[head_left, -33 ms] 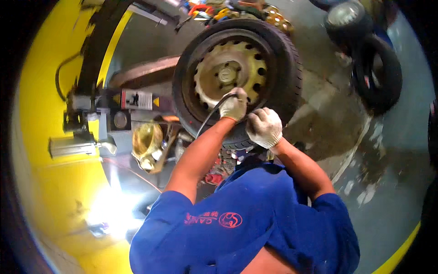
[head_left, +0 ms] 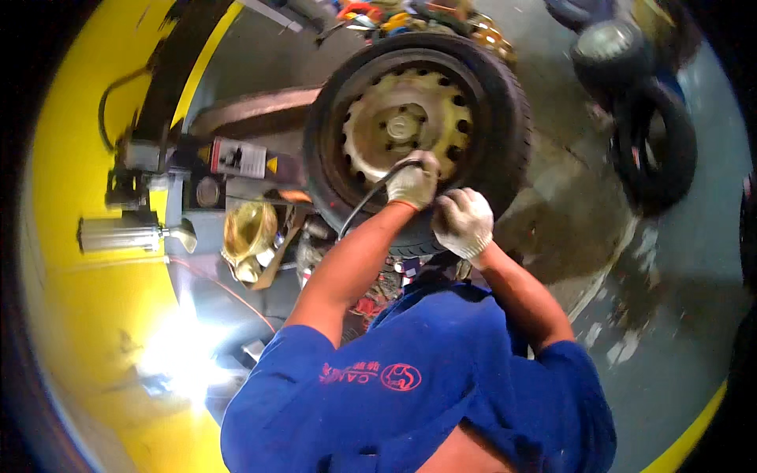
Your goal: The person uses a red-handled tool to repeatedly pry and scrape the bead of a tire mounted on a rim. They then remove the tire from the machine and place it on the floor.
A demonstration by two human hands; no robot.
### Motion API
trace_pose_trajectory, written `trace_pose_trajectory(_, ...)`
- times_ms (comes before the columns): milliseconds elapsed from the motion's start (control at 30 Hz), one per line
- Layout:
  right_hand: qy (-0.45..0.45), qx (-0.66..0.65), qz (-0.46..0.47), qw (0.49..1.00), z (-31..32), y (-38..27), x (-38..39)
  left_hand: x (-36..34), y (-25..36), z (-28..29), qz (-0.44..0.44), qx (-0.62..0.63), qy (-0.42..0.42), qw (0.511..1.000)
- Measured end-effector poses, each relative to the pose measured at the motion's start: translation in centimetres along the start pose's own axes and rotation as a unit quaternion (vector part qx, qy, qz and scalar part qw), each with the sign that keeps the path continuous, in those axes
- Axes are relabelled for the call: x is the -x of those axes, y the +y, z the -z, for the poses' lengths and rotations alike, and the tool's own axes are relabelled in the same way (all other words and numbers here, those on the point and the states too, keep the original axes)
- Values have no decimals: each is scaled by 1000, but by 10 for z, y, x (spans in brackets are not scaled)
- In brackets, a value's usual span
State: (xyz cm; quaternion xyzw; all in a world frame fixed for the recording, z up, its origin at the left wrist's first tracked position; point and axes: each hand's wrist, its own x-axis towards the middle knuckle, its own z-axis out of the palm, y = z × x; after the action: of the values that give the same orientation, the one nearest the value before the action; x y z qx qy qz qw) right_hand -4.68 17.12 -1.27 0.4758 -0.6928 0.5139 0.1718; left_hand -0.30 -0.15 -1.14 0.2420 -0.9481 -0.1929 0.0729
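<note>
A car wheel [head_left: 408, 131], a black tyre on a dull steel rim with round holes, lies flat in front of me. My left hand [head_left: 413, 180], in a white knit glove, is closed on a dark hose [head_left: 369, 201] over the near part of the rim. The hose's end is hidden by the fingers. To the right, my right hand [head_left: 464, 221], gloved the same way, rests on the near sidewall of the tyre. Its fingers are curled in, and I cannot make out whether anything is inside them.
Yellow machinery [head_left: 126, 315] with a dark upright post stands on the left, a metal cylinder [head_left: 118, 235] beside it. A yellowish bowl [head_left: 249, 229] sits left of the wheel. Loose tyres [head_left: 680, 158] are at the right, assorted coloured items [head_left: 394, 17] beyond the wheel.
The whole scene has shifted slightly in the picture, the wheel a little to the right. Both hands keep about the same places on the wheel, and the left still holds the hose.
</note>
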Motion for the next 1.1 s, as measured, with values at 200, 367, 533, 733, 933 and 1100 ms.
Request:
trace_pose_trajectory(200,-52,16,8,998,-8,-17,-3,15,16,32,147,118,-22,982)
trace_pose_trajectory(367,-91,34,-14,995,-7,-7,18,96,38,117,209,110,-41,971)
trace_pose_trajectory(533,-129,137,7,982,-14,3,19,227,0,80,122,251,232,932)
trace_pose_trajectory(733,-230,250,-16,940,-21,-11,-2,425,-124,67,570,196,381,702)
trace_pose_trajectory(933,-249,270,-31,930,-20,3,0,727,-269,34,756,-160,520,363)
trace_pose_trajectory(1100,-110,213,132,962,-43,-22,15,918,-279,35,866,-208,388,238)
